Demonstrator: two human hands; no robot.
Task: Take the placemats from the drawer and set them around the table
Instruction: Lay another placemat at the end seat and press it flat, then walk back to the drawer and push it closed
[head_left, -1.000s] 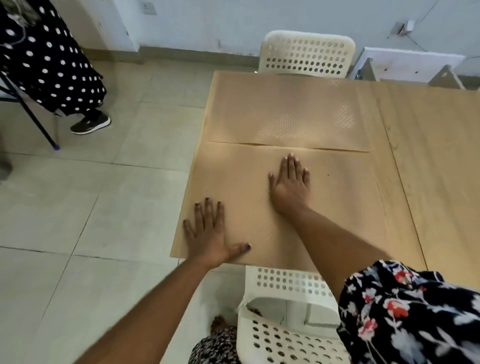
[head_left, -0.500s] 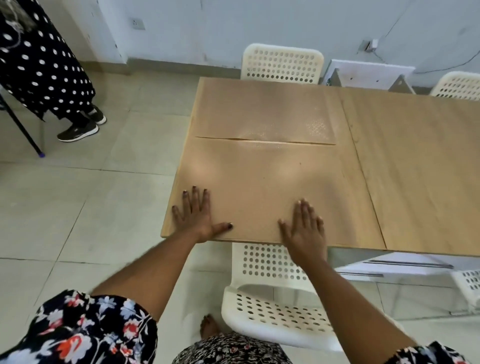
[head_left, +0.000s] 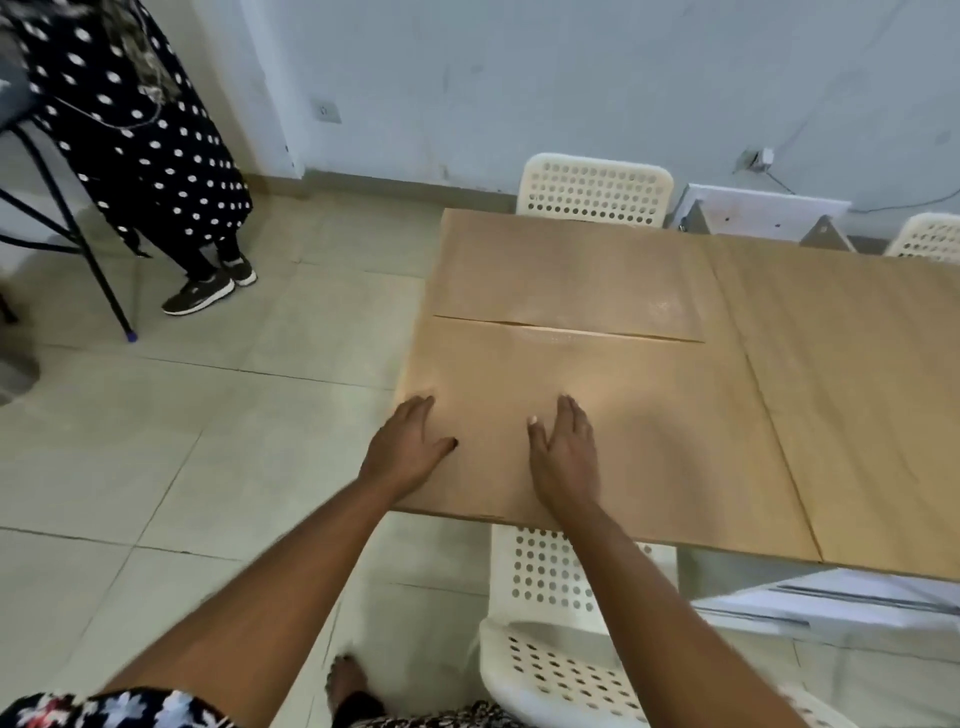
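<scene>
Both hands, left hand and right hand, moved closer together on near placemat.

The table runs off the right edge, so its far end is unseen. A second white chair behind it is cut by the same edge. The bystander in the polka-dot dress is cropped at the top. Both hands' fingertips are motion-blurred.

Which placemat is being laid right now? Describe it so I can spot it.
Find the wooden table, then its left end. Two tan placemats lie there; it is the near placemat, under the left hand and right hand, not the far placemat by the wall-side chair.
</scene>
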